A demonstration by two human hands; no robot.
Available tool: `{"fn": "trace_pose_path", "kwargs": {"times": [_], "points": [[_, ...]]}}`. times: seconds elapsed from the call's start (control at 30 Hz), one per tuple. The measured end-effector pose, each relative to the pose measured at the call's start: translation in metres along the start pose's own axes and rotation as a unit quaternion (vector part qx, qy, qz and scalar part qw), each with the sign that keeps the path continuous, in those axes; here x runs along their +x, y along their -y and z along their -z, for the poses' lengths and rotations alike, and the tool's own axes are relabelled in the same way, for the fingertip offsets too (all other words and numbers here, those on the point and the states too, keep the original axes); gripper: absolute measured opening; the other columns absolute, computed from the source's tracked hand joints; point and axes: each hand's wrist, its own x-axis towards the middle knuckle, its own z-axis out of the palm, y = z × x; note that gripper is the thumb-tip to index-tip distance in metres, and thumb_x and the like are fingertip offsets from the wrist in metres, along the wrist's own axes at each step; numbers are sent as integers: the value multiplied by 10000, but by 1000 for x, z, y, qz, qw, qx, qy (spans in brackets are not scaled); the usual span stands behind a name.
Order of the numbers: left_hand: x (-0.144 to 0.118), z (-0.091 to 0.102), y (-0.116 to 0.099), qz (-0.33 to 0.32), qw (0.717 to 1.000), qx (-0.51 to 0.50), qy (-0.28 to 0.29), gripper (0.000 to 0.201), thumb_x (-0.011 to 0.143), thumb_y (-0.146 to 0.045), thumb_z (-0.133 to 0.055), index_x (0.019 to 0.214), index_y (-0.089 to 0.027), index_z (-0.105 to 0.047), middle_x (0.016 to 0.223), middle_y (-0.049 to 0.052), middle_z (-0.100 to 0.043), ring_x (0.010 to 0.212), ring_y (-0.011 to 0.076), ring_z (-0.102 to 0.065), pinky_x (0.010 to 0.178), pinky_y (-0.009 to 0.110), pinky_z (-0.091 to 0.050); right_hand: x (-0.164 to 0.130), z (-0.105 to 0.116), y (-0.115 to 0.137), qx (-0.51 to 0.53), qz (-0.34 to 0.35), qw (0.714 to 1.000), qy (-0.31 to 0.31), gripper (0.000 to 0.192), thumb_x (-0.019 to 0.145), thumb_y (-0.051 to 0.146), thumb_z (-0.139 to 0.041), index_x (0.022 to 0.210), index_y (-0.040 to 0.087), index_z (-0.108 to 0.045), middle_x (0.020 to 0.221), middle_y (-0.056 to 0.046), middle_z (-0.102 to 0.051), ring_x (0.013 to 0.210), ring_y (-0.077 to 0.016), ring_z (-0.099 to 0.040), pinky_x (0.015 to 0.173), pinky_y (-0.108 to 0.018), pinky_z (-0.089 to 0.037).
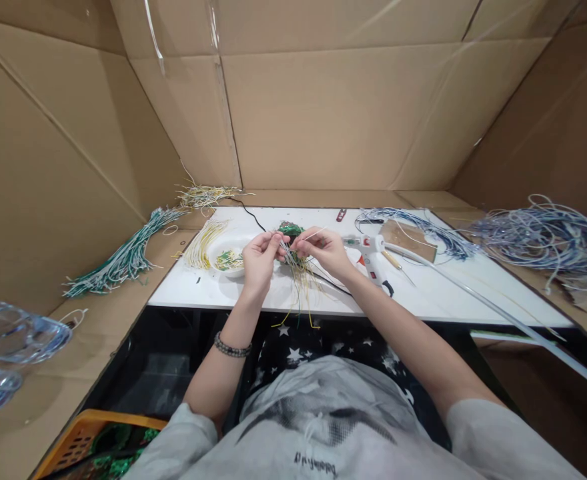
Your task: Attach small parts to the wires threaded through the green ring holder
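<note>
Left grip (261, 260), right grip (325, 251), thin strands (293, 256) pinched between, green object (289, 229) behind.

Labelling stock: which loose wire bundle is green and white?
The long bundle on cardboard left of the white board; other loose bundles look yellow-white or blue-white.

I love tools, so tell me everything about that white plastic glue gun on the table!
The white, plastic-looking glue gun seems to lie on its side on the flat white tabletop. It has red parts and a dark end on its handle. A long, pale rod runs from its back toward the lower right. Its front, near the bare right hand, is hard to make out.
</note>
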Motion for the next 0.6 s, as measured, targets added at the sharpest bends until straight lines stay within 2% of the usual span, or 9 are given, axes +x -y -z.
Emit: {"fn": "trace_pose_path", "kwargs": {"times": [0.1, 0.23, 0.4, 0.6], "points": [[0, -1, 0, 5, 1000, -5, -8, 137, 834, -289, -842, 799, -187, -756, 806, 76, -777, 556, 112, -595, 507, 250, -511, -1, 0, 1, -60, 13, 998, 7, 353, 823, 537, -764, 720, 215, -665, 755, -29, -716, 617, -148, -608, 599, -302, -498], [1, -2, -1, 14, 1000, -3, -22, 145, 833, -281, -847, 787, -190, -744, 826, 82, -777, 550, 108, -594, 514, 254, -515, -4, -2, 2, -172, 20, 984, 44, 232, 854, 357, -675, 685, 199, -653, 655, 4, -643, 603, -129, -533, 594, -274, -435], [2, -1, 1, 14, 1000, -10, -25, 125, 828, -263, -834, 780, -193, -743, 841, 81, -790, 545, 104, -588, 502, 245, -512, -6, -5, 5, -188, 21, 980, 54, 222, 801, 307, -608, 612, 212, -543, 588, 32, -549, 565, -115, -459, 561, -259, -371], [1, -2, 1, 7, 1000, 1, -18, 169, 804, -357, -860, 782, -221, -761, 867, 85, -802, 548, 123, -583, 476, 259, -522, -6, -4, 7, -191, 8, 981, 42, 220, 785, 320, -568, 604, 218, -498, 572, 40, -497, 567, -111, -412, 560, -254, -345]]}}
